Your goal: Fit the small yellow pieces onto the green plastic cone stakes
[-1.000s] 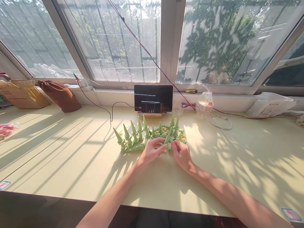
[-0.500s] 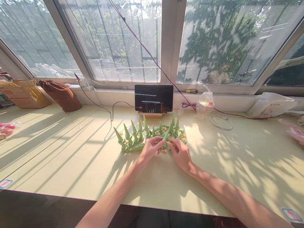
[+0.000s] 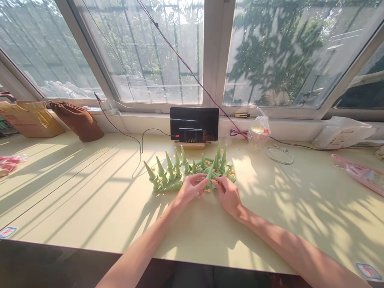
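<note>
A cluster of green cone-shaped plastic spikes (image 3: 168,172) with small yellow parts lies on the pale yellow table (image 3: 90,192); several stand upright in a row at its left. My left hand (image 3: 189,190) pinches one green spike (image 3: 210,173) that points up and away. My right hand (image 3: 229,194) is closed at the base of that same spike, fingertips on a small yellow piece. Both hands meet at the near edge of the pile.
A dark tablet (image 3: 194,123) with a phone (image 3: 192,135) leaning on it stands behind the pile. A brown pouch (image 3: 78,120) and cardboard box (image 3: 28,118) sit far left. A plastic bag (image 3: 258,131), white cable (image 3: 279,155) and pink packet (image 3: 358,173) lie right.
The held spike has been lifted and tilted a little more upright between my hands. A pink packet has come into view on the table at the far right.
</note>
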Demonstrator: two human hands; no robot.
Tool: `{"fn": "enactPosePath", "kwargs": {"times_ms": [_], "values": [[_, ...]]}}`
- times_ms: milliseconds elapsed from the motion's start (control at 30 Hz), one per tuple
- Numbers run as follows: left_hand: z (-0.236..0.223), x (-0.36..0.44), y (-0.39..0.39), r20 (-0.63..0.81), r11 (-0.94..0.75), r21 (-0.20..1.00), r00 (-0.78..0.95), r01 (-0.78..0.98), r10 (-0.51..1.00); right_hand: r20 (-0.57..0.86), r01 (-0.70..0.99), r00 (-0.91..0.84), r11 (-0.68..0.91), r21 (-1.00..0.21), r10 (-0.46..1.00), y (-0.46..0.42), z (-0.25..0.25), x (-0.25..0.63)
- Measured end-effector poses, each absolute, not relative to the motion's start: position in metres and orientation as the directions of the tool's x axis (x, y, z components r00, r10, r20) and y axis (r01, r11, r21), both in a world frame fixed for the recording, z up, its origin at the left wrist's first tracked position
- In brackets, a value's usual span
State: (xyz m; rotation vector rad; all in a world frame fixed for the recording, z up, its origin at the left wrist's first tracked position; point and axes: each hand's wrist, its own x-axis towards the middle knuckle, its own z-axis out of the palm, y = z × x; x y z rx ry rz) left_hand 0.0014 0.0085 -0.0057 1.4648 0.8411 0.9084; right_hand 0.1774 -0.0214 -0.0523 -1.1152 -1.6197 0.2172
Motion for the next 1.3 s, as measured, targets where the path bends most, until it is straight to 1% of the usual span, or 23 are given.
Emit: {"fn": "enactPosePath", "kwargs": {"times_ms": [433, 600, 800, 1000, 1233, 1300], "values": [[-0.013, 0.001, 0.009, 0.08, -0.111, 0.993, 0.472, 0.037, 0.878, 0.65, 0.552, -0.002, 0.543, -0.633, 0.76, -0.021, -0.054, 0.18], [-0.017, 0.001, 0.008, 0.074, -0.091, 0.996, 0.465, 0.012, 0.882, 0.644, 0.545, -0.024, 0.55, -0.633, 0.765, -0.022, -0.049, 0.181], [-0.022, 0.002, 0.011, 0.11, -0.106, 0.994, 0.462, -0.036, 0.88, 0.635, 0.532, -0.038, 0.554, -0.641, 0.771, -0.023, -0.049, 0.181], [-0.022, 0.001, 0.011, 0.066, -0.092, 0.995, 0.447, 0.035, 0.892, 0.622, 0.526, -0.008, 0.532, -0.664, 0.783, -0.023, -0.048, 0.18], [-0.012, 0.006, 0.008, 0.087, -0.109, 0.994, 0.415, 0.03, 0.906, 0.563, 0.484, 0.059, 0.469, -0.739, 0.825, -0.025, -0.045, 0.177], [-0.01, 0.006, 0.009, 0.084, -0.102, 0.995, 0.403, 0.023, 0.911, 0.556, 0.489, 0.071, 0.457, -0.743, 0.828, -0.025, -0.044, 0.176]]}}
